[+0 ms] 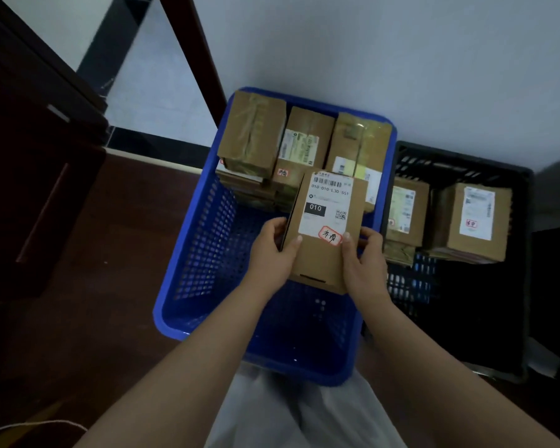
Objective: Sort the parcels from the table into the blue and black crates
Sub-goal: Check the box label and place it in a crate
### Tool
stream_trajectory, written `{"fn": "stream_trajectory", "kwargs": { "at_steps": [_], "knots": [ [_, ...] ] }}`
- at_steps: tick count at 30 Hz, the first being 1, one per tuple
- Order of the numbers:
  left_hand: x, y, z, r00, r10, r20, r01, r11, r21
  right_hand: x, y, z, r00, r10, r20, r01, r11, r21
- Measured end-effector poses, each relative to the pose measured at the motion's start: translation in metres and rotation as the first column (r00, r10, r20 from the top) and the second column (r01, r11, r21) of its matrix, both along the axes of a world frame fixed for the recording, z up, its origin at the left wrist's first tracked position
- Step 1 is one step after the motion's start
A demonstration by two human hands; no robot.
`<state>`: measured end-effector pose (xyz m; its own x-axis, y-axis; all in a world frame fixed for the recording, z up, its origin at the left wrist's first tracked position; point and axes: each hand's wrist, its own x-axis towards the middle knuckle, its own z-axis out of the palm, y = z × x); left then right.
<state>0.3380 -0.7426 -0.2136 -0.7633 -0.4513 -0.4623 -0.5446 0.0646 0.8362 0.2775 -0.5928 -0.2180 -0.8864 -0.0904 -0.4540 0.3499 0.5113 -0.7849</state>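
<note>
While both hands grip it, left hand [270, 250] on its left edge and right hand [364, 257] on its right, the labelled parcel [325, 231] hangs over the blue crate [207, 253]. Stacked parcels [304, 147] fill that crate's far end. Black crate [485, 318], touching its right side, holds two parcels [466, 221] at its far end.

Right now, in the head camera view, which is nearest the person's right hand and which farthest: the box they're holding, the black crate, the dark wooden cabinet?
1. Held box: gripped by the right hand itself.
2. Black crate: just to the right.
3. Dark wooden cabinet: far left, past the blue crate.
</note>
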Motion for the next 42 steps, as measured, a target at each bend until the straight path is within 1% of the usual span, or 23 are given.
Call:
{"fn": "stream_trajectory", "kwargs": {
  "at_steps": [3, 6, 9, 11, 13, 15, 18, 21, 23, 26, 28, 31, 33, 35, 38, 41, 42],
  "knots": [
    [-0.029, -0.012, -0.001, 0.999, 0.023, -0.029, -0.024, 0.999, -0.024, -0.03, -0.014, -0.002, 0.996, 0.065, -0.062, -0.063, 0.998, 0.024],
    [-0.06, -0.027, -0.001, 0.999, 0.011, -0.04, -0.015, 0.995, -0.103, -0.067, -0.032, -0.009, 0.981, 0.157, -0.113, -0.152, 0.987, 0.052],
    [-0.092, -0.045, 0.001, 0.999, -0.006, -0.034, 0.0, 0.986, -0.168, -0.104, -0.049, -0.017, 0.951, 0.253, -0.177, -0.228, 0.962, 0.146],
    [-0.114, -0.055, -0.001, 1.0, -0.006, -0.027, 0.0, 0.978, -0.208, -0.127, -0.061, -0.022, 0.925, 0.308, -0.223, -0.272, 0.946, 0.177],
    [-0.134, -0.064, -0.007, 1.0, -0.015, -0.016, 0.01, 0.964, -0.266, -0.146, -0.071, -0.027, 0.908, 0.354, -0.226, -0.305, 0.926, 0.224],
    [-0.15, -0.071, -0.016, 1.0, -0.021, 0.014, 0.025, 0.936, -0.351, -0.161, -0.078, -0.034, 0.885, 0.427, -0.187, -0.356, 0.878, 0.322],
    [-0.167, -0.082, -0.026, 0.991, -0.067, 0.114, 0.117, 0.849, -0.515, -0.175, -0.084, -0.04, 0.853, 0.505, -0.133, -0.399, 0.795, 0.457],
    [-0.179, -0.081, -0.026, 0.963, -0.1, 0.25, 0.233, 0.774, -0.588, -0.183, -0.088, -0.046, 0.808, 0.578, -0.113, -0.46, 0.739, 0.492],
    [-0.184, -0.076, -0.026, 0.939, -0.107, 0.328, 0.295, 0.742, -0.602, -0.186, -0.093, -0.049, 0.776, 0.617, -0.131, -0.497, 0.726, 0.475],
    [-0.183, -0.076, -0.029, 0.906, -0.087, 0.414, 0.332, 0.754, -0.567, -0.187, -0.095, -0.051, 0.757, 0.642, -0.122, -0.533, 0.714, 0.453],
    [-0.182, -0.077, -0.031, 0.891, -0.086, 0.447, 0.355, 0.746, -0.563, -0.189, -0.092, -0.053, 0.714, 0.693, -0.104, -0.57, 0.66, 0.489],
    [-0.18, -0.077, -0.036, 0.892, -0.108, 0.439, 0.377, 0.712, -0.592, -0.193, -0.084, -0.058, 0.631, 0.772, -0.073, -0.622, 0.561, 0.546],
    [-0.178, -0.077, -0.04, 0.88, -0.139, 0.453, 0.417, 0.682, -0.601, -0.194, -0.081, -0.062, 0.596, 0.801, -0.054, -0.645, 0.519, 0.561],
    [-0.178, -0.078, -0.043, 0.863, -0.162, 0.479, 0.455, 0.661, -0.597, -0.194, -0.079, -0.065, 0.579, 0.815, -0.034, -0.66, 0.492, 0.568],
    [-0.181, -0.082, -0.042, 0.844, -0.185, 0.504, 0.488, 0.654, -0.577, -0.198, -0.079, -0.065, 0.568, 0.823, 0.008, -0.684, 0.467, 0.56],
    [-0.185, -0.088, -0.036, 0.82, -0.212, 0.531, 0.522, 0.655, -0.546, -0.204, -0.078, -0.056, 0.561, 0.827, 0.021, -0.704, 0.464, 0.538],
    [-0.186, -0.091, -0.032, 0.816, -0.218, 0.536, 0.528, 0.657, -0.537, -0.204, -0.076, -0.053, 0.571, 0.821, 0.008, -0.697, 0.479, 0.534]
  ]
}}
